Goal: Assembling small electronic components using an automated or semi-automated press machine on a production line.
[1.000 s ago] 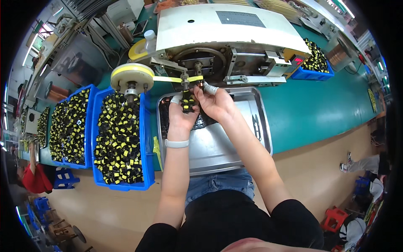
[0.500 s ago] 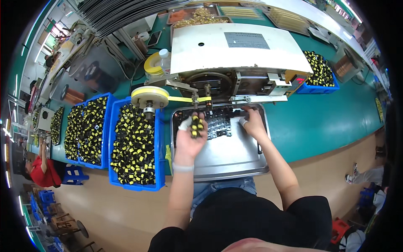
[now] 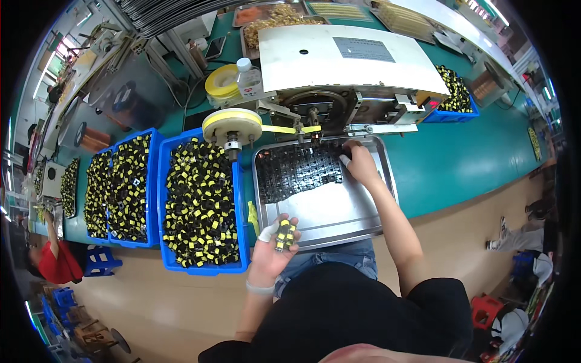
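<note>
Our left hand (image 3: 269,259) is turned palm up, its fingers loosely curled around a small cluster of taped parts (image 3: 285,236), black with yellow bands, which lies across the fingers and palm. A white cover (image 3: 267,232) wraps its thumb, and a pale band (image 3: 260,289) encircles its wrist. Our right hand (image 3: 362,166) reaches over the far right portion of the tray (image 3: 321,221), its fingers bent and bunched; we cannot tell whether the fingertips have hold of a part. Just left of the right hand, black parts (image 3: 298,172) lie in close rows on the tray, beyond our left hand. The tray's near left corner is just beside the left hand. Directly left of the left hand stands a blue bin (image 3: 244,248) filled with taped parts; farther left stands a second bin (image 3: 152,193), filled likewise. Beyond the right hand sits the machine (image 3: 339,60). A reel (image 3: 232,125) stands beyond the left hand and slightly to its left; from it, yellow tape (image 3: 281,129) runs to a point beyond and left of the right hand. To the right of the right hand extends the green bench (image 3: 451,163).
</note>
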A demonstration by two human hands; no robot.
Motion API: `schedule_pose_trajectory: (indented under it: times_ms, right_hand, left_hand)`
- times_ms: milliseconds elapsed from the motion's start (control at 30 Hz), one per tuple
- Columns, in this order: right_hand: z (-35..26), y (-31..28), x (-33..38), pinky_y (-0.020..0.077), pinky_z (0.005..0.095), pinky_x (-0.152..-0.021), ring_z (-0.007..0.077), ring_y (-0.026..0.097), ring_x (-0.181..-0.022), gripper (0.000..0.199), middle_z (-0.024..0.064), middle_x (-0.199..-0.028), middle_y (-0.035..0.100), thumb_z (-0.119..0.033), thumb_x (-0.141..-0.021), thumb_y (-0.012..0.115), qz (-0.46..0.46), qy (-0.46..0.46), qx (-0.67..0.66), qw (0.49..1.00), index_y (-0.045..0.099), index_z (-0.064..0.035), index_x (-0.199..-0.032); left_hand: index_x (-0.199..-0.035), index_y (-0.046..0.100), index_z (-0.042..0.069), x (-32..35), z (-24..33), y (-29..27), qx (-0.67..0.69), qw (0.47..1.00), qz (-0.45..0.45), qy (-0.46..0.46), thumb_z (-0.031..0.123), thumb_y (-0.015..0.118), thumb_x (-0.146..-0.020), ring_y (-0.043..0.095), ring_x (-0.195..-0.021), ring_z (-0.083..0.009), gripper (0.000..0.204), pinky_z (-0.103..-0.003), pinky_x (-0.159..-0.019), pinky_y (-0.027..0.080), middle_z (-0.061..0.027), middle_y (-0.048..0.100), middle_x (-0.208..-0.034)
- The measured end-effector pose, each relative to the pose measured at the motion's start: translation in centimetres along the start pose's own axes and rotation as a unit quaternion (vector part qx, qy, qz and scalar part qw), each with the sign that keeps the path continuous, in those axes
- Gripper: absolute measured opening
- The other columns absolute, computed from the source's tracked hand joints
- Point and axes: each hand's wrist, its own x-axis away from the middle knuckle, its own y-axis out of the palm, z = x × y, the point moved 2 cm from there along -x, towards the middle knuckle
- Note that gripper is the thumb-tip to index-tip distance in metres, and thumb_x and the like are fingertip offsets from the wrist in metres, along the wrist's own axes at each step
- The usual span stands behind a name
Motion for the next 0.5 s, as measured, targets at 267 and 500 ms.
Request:
schedule_pose_trajectory:
  times_ms: [267, 500]
  right_hand:
    - [0.2, -1.0, 0.2, 0.0481, 0.0427, -0.083, 0.0395, 0.062, -0.093, 0.031, 0.0249, -0.095, 0.065, -0.005, -0.077, 0.063, -0.049, -0.002, 0.013, 0.999, 0.056, 0.0054, -0.105]
    - [0.6, -0.3, -0.5, 0.0463, 0.0455, -0.087, 0.0405, 0.056, -0.103, 0.048, 0.0230, -0.114, 0.057, -0.006, -0.081, 0.054, -0.090, -0.075, 0.043, 0.992, 0.048, -0.0098, -0.129]
  left_hand:
    - [-0.124, 0.051, 0.010, 0.3, -1.5, -1.0, -0.043, 0.999, -0.008, 0.021, 0.024, 0.051, -0.094, 0.059, -0.097, -0.0244, 0.034, -0.032, -0.068, 0.050, -0.0118, 0.056, -0.123]
    - [-0.116, 0.057, 0.012, -0.2, -3.5, 0.0, -0.013, 0.999, 0.000, 0.043, 0.021, 0.051, -0.094, 0.059, -0.097, -0.0256, 0.025, -0.033, -0.067, 0.050, -0.0086, 0.058, -0.119]
